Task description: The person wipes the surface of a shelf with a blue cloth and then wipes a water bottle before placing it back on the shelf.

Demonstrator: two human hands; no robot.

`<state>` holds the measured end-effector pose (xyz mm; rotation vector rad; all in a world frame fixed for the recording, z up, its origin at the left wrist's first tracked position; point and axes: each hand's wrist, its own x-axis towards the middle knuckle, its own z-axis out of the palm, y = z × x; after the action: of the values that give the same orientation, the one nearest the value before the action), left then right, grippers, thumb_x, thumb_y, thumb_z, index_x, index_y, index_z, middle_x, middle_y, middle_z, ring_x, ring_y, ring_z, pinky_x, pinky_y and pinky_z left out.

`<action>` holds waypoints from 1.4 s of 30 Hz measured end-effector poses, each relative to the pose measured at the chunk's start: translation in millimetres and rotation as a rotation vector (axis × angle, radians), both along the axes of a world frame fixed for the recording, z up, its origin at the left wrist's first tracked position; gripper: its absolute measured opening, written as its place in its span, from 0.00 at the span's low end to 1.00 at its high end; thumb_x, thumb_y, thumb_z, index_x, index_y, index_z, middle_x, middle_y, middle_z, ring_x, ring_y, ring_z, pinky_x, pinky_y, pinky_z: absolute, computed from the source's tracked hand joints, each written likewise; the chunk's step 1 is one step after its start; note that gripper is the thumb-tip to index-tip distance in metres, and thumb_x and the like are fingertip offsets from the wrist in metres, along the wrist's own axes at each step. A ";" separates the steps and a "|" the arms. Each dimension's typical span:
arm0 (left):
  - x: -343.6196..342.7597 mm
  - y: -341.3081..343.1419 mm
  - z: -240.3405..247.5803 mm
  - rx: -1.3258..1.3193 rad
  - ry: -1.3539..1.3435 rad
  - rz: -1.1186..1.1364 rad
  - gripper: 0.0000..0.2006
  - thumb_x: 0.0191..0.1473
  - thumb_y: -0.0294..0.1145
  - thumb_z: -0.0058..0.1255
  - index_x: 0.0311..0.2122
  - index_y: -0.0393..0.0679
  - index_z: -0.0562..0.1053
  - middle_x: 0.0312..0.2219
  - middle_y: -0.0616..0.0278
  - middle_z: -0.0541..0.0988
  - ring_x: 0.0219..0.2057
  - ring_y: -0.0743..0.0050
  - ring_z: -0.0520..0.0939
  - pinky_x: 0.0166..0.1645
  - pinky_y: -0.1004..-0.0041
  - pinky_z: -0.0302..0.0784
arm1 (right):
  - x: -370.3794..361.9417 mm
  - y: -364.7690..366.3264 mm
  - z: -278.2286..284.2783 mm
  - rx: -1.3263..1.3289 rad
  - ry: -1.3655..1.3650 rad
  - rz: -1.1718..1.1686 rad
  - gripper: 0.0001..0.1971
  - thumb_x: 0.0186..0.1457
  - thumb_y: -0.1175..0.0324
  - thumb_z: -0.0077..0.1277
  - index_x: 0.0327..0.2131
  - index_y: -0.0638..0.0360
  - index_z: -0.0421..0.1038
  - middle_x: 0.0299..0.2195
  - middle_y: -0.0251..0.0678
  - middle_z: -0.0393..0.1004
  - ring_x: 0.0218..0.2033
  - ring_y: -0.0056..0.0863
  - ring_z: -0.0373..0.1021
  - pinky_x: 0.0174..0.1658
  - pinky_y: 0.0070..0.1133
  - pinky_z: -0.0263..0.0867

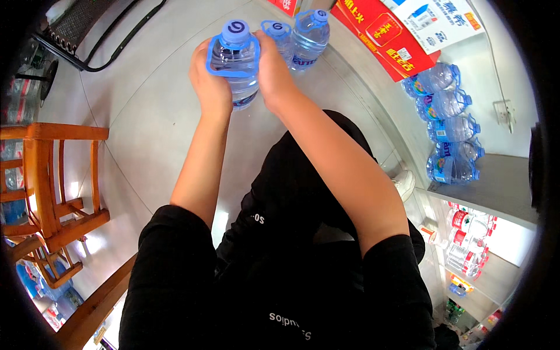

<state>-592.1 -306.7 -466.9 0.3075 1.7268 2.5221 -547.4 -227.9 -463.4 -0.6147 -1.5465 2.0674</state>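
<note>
1. Bottle (236, 61) in hand, head view: it was between my two hands, above the middle of the view and out ahead of my knees, over the pale tiled floor (157, 116). I could not tell whether its base rested there or hung just above.
2. My left hand (210, 83) curved against its left side and my right hand (277, 73) against its right, the two set apart only by the bottle's width. Most of my fingertips were hidden, so I could not tell how far they wrapped around.
3. For a good hold, I judged that even pressure from both palms mattered most: thin plastic would likely dent or twist if one side pushed harder. Keeping it near upright and gripping the body, not the cap, seemed wise.
4. My right hand overlapped the view of a second bottle (280, 39), with a third bottle (310, 44) just beside that one, so the right knuckles called for care against a knock.
5. The bottle itself looked transparent with a bluish tint. A light-blue cap (235, 29) with a dark round mark sat on top, a blue carry loop (232, 74) lay toward me, and part of a dark-lettered label (245, 102) showed low down. I could not make out its fill level.
</note>
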 end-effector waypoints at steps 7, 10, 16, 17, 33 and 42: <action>-26.3 -0.3 -53.5 -0.037 -0.131 0.078 0.19 0.57 0.38 0.34 0.39 0.33 0.72 0.35 0.59 0.75 0.37 0.74 0.74 0.44 0.74 0.68 | -19.8 6.5 -11.0 -0.121 -0.225 0.225 0.25 0.59 0.52 0.31 0.43 0.65 0.67 0.45 0.42 0.68 0.47 0.28 0.61 0.54 0.25 0.51; -31.4 -1.2 -75.8 -0.018 -0.112 0.071 0.18 0.58 0.38 0.35 0.40 0.34 0.71 0.36 0.58 0.76 0.38 0.72 0.75 0.45 0.73 0.69 | -27.2 9.2 -27.7 -0.150 -0.209 0.302 0.22 0.59 0.52 0.31 0.36 0.61 0.67 0.40 0.38 0.69 0.43 0.26 0.62 0.51 0.25 0.53; -32.8 5.8 -93.8 0.052 -0.138 0.116 0.19 0.55 0.36 0.34 0.39 0.32 0.73 0.37 0.56 0.76 0.38 0.70 0.75 0.45 0.72 0.69 | -32.6 16.3 -43.6 -0.180 -0.280 0.386 0.27 0.58 0.45 0.33 0.46 0.55 0.69 0.50 0.32 0.68 0.54 0.25 0.57 0.60 0.26 0.41; -33.2 7.2 -95.6 0.064 -0.139 0.110 0.19 0.54 0.36 0.33 0.39 0.32 0.73 0.37 0.56 0.76 0.38 0.70 0.75 0.45 0.71 0.70 | -33.5 16.1 -44.4 -0.182 -0.284 0.347 0.26 0.57 0.46 0.33 0.45 0.56 0.70 0.49 0.33 0.68 0.53 0.24 0.58 0.60 0.25 0.42; -28.0 9.1 -116.2 -0.060 -0.058 0.163 0.20 0.56 0.38 0.31 0.39 0.34 0.73 0.37 0.55 0.76 0.39 0.68 0.76 0.45 0.71 0.71 | -30.1 18.4 -53.5 -0.137 -0.287 0.341 0.23 0.56 0.51 0.37 0.44 0.60 0.69 0.45 0.33 0.71 0.48 0.24 0.62 0.55 0.23 0.51; -28.0 1.2 -125.2 0.077 -0.024 0.064 0.15 0.58 0.32 0.39 0.47 0.35 0.68 0.41 0.57 0.75 0.41 0.71 0.77 0.47 0.72 0.72 | -18.7 9.9 -28.9 0.031 -0.317 0.219 0.17 0.55 0.61 0.41 0.38 0.63 0.72 0.40 0.35 0.71 0.39 0.23 0.63 0.45 0.22 0.58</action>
<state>-620.1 -305.5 -592.1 0.2294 1.6601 2.6302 -566.1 -218.0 -492.3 -0.8265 -1.8940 2.1801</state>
